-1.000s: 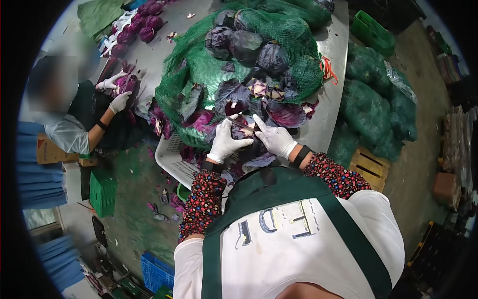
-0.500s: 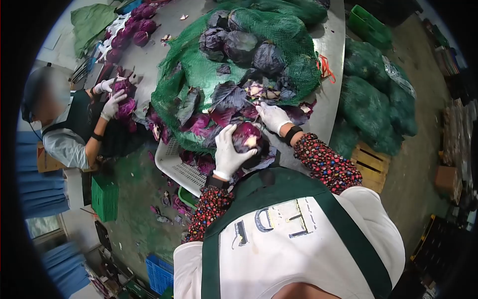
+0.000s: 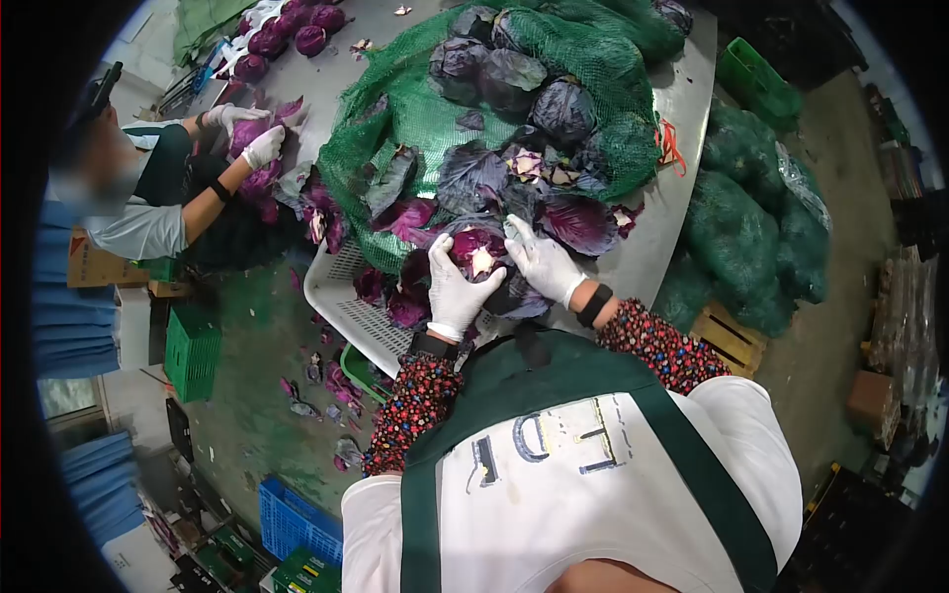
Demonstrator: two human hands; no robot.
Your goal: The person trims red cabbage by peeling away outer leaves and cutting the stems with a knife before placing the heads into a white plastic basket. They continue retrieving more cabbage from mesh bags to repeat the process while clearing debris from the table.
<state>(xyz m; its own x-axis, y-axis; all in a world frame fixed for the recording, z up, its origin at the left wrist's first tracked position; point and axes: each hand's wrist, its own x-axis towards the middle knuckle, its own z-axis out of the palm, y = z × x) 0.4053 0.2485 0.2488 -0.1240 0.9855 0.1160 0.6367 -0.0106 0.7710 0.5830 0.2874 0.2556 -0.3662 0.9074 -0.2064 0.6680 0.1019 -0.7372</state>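
A red cabbage (image 3: 478, 247) with a pale cut stem end facing up is between my gloved hands, at the near edge of the table. My left hand (image 3: 455, 295) is wrapped round its left side, thumb and fingers apart. On the right side, my right hand (image 3: 546, 265) grips the cabbage with bent fingers; part of the contact is hidden. Loose dark outer leaves (image 3: 578, 223) lie just beyond and beside my hands. Behind them, whole cabbages (image 3: 509, 79) sit on an open green net bag (image 3: 395, 114).
A white perforated basket (image 3: 341, 306) with purple leaves stands at the table's near left. Across the metal table (image 3: 682, 109), a co-worker's gloved hands (image 3: 259, 146) handle another cabbage. Full green net bags (image 3: 741, 232) are stacked on a wooden pallet (image 3: 730, 336) at right.
My right hand has come down from the leaves above and now rests against the cabbage's right side. A large purple leaf now lies flat to the right. The view has shifted slightly.
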